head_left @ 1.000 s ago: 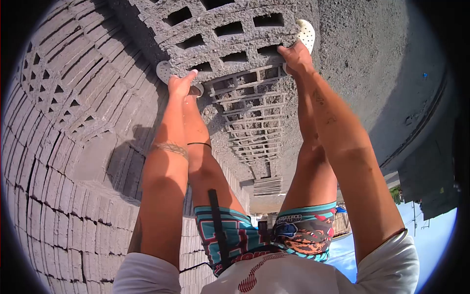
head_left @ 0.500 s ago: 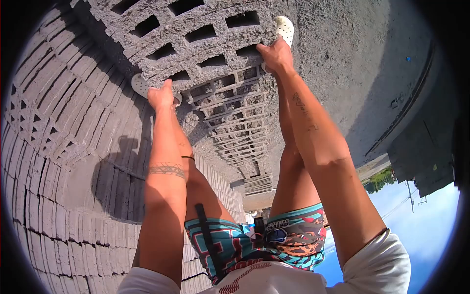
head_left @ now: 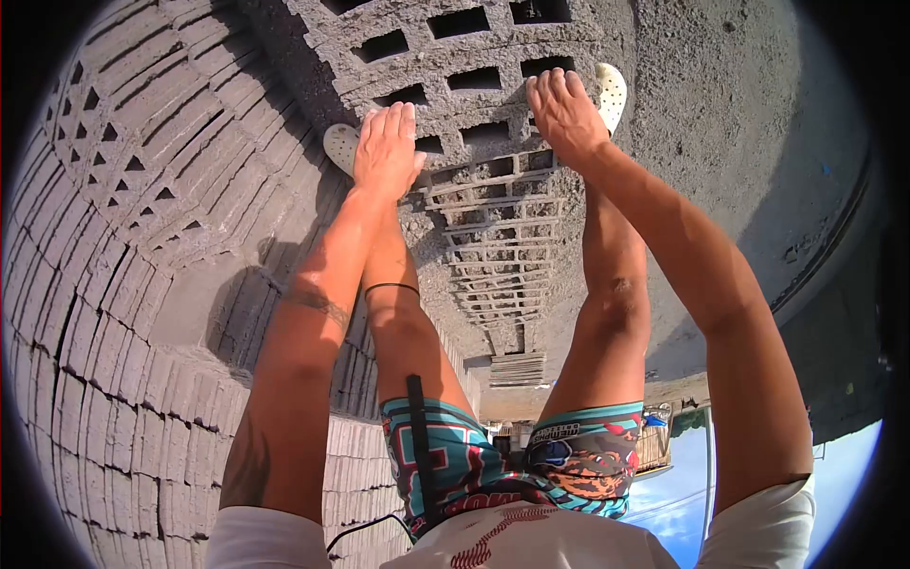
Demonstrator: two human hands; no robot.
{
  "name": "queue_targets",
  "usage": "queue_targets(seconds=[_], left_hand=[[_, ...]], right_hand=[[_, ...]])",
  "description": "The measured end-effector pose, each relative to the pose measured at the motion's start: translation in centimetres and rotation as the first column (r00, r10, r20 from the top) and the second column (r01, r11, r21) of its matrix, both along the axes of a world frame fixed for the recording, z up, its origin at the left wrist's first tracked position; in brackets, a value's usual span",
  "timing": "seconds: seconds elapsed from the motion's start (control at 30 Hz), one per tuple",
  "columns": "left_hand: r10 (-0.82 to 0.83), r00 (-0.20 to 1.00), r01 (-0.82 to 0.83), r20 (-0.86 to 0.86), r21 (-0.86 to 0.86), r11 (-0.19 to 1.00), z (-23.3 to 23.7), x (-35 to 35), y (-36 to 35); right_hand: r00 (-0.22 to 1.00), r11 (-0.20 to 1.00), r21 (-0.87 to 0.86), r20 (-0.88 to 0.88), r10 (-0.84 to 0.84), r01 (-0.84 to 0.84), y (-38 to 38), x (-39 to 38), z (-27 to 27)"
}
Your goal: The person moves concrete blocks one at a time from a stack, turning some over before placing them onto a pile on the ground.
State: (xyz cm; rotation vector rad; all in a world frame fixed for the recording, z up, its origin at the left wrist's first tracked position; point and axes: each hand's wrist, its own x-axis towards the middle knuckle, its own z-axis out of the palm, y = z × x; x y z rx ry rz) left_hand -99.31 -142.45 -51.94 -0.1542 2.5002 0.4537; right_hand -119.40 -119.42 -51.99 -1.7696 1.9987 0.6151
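Observation:
My left hand [head_left: 386, 152] lies against the left end of a grey hollow concrete block [head_left: 445, 119], fingers stretched out over its edge. My right hand [head_left: 569, 116] rests on the block's right end, fingers flat and slightly spread near one of the dark cells. Neither hand is wrapped round anything that I can see. More hollow blocks sit tightly against this one, their cells showing as rows of dark rectangles. A lattice-like row of thin-walled blocks [head_left: 498, 247] runs between my legs.
Big stacks of concrete blocks [head_left: 104, 379] stand along the left side. My feet, in cream perforated clogs [head_left: 612, 98], are on either side of the blocks. Rough gritty ground [head_left: 706, 123] lies to the right. Buildings and sky show at the lower right.
Both hands have gone from fists with thumbs at the block to stretched fingers laid over its ends. The whole view has shifted, with the blocks now further right.

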Motion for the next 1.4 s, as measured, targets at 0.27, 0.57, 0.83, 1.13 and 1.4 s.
queue_targets(seconds=[0.27, 0.57, 0.83, 1.13, 1.4], left_hand=[[0.006, 0.984, -0.012, 0.180, 0.034, 0.999, -3.8, -2.9, 0.4], [0.056, 0.990, -0.059, 0.130, 0.020, 0.998, -4.0, -2.3, 0.7], [-0.008, 0.987, -0.027, 0.160, 0.215, 0.976, 6.6, -2.0, -2.5], [-0.102, 0.994, 0.107, -0.034, 0.290, 0.951, 29.9, -0.4, -16.5], [-0.122, 0.967, 0.129, -0.226, 0.019, 0.991, 40.4, 7.1, -34.6]], right_hand=[[0.946, 0.996, -0.009, 0.315, -0.080, 0.087, 1.1, -1.7, -5.9], [0.881, 0.968, 0.096, 0.403, -0.250, 0.231, -1.0, -1.9, -3.8], [0.833, 0.911, 0.351, 0.419, -0.360, 0.216, -3.9, -2.0, 8.9], [0.842, 0.896, 0.323, 0.349, -0.411, 0.304, -15.8, 1.4, 34.4], [0.887, 0.940, 0.179, 0.319, -0.334, 0.290, -33.9, 9.1, 42.5]])
